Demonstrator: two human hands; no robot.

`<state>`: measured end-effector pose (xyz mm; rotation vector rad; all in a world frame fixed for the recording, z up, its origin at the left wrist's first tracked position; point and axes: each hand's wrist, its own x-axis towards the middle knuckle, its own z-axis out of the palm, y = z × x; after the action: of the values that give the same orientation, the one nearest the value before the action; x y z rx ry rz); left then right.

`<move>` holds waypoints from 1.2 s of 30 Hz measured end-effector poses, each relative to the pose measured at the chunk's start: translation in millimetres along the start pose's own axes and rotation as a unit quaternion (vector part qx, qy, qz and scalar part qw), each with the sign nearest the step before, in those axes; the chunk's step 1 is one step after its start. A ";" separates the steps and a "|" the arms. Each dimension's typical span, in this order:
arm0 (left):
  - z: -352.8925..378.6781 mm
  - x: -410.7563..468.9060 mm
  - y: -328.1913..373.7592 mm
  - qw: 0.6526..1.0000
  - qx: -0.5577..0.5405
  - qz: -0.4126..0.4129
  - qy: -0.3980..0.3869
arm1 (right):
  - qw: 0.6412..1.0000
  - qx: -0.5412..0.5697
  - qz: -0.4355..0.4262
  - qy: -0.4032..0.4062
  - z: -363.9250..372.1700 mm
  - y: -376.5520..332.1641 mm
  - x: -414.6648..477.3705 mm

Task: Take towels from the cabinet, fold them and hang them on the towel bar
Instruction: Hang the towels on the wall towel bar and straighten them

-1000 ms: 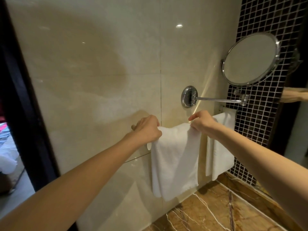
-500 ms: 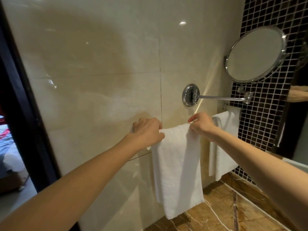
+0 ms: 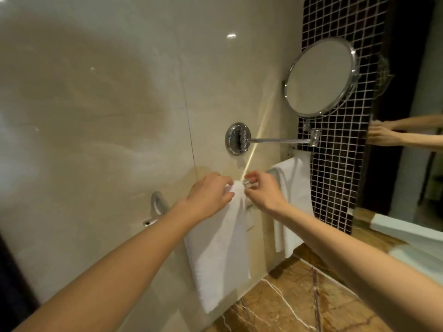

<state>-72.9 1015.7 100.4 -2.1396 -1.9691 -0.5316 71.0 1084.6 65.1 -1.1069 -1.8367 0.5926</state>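
One white towel [image 3: 218, 248] — left hand [image 3: 208, 196], right hand [image 3: 263, 193] pinch its top.

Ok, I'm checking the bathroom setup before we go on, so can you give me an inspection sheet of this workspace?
Surface: brown veined marble counter below the towels.
Job's things: near towel draped over the towel bar, its top bunched; far towel hangs beside it, apart.
Clutter: nothing seen.
Grippers: left hand grips the near towel's bunched top; right hand pinches it from the other side.
Cables: nothing seen.
Surroundings: glossy beige wall, round mirror on a chrome arm, black mosaic tile.
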 end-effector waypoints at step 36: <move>3.4 56.8 -2.4 0.990 -0.011 0.085 -0.115 | 0.946 0.321 0.000 0.032 37.2 53.5 -17.0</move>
<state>-71.6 1069.6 118.7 -2.4511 -1.8691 -0.2896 66.3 1097.4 -0.9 -0.6707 -1.4226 1.0492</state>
